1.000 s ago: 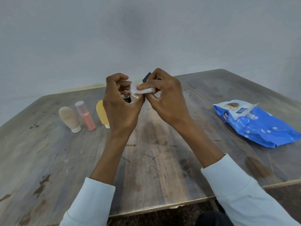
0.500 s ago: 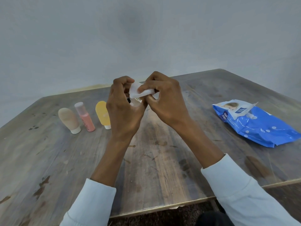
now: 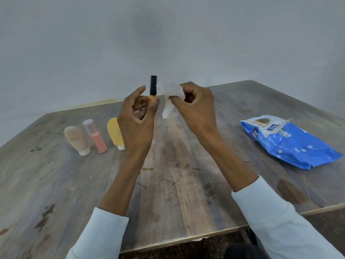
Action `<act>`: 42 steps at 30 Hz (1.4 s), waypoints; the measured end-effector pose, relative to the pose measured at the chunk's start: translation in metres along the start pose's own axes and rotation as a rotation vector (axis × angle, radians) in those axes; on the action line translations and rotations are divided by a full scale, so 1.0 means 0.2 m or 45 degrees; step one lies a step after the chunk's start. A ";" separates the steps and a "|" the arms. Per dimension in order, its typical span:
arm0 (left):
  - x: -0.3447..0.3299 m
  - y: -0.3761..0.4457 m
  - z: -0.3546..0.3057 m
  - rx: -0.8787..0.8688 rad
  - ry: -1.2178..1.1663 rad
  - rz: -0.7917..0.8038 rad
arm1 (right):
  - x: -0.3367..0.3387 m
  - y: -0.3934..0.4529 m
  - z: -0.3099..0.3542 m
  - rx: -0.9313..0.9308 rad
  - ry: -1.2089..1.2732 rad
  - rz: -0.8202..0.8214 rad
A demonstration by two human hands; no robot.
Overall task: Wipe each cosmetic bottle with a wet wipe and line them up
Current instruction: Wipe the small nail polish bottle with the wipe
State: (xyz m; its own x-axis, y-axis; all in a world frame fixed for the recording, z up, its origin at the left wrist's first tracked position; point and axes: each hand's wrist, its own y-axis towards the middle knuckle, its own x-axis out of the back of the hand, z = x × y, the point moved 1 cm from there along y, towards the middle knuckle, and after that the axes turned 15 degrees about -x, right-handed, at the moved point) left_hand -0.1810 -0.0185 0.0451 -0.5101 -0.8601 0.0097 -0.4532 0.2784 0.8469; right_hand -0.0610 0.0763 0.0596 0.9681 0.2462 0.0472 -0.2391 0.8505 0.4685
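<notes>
The small cosmetic bottle with a tall black cap and an orange-yellow body [image 3: 153, 88] stands upright in the air above the middle of the far half of the scuffed wooden worktop [image 3: 168, 184], pinched at its base in the grip of the left hand [image 3: 137, 122], fingertips curled round it. Just beside the cap, the right hand [image 3: 194, 111] grasps a crumpled white wet wipe [image 3: 170, 92]; the wipe touches or nearly touches the cap, and one end hangs down between the hands. Towards the worktop's left edge three containers stand in a row, close together: a beige squeeze tube on a white cap [image 3: 76, 139], a pink bottle with a clear cap [image 3: 95, 136], and a yellow squeeze tube on a white cap [image 3: 115, 133], partly behind the left wrist. Near the right edge lies a blue plastic pack of wipes [image 3: 291, 144], its flap lifted.
</notes>
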 end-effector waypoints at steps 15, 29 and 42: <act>-0.02 0.00 -0.02 0.446 -0.810 0.084 | -0.06 -0.04 -0.05 -0.969 1.033 0.445; -0.02 0.00 0.00 0.113 -0.241 0.227 | -0.04 -0.02 -0.05 -1.064 1.003 0.410; -0.02 -0.01 0.00 0.009 -0.020 0.260 | -0.01 -0.02 -0.01 -1.119 1.038 0.542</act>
State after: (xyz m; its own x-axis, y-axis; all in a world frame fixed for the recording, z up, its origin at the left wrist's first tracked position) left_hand -0.1781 -0.0153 0.0421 -0.6032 -0.7786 0.1726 -0.3444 0.4496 0.8242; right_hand -0.0616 0.0728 0.0552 0.5505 0.5223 -0.6512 -0.7902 0.5775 -0.2048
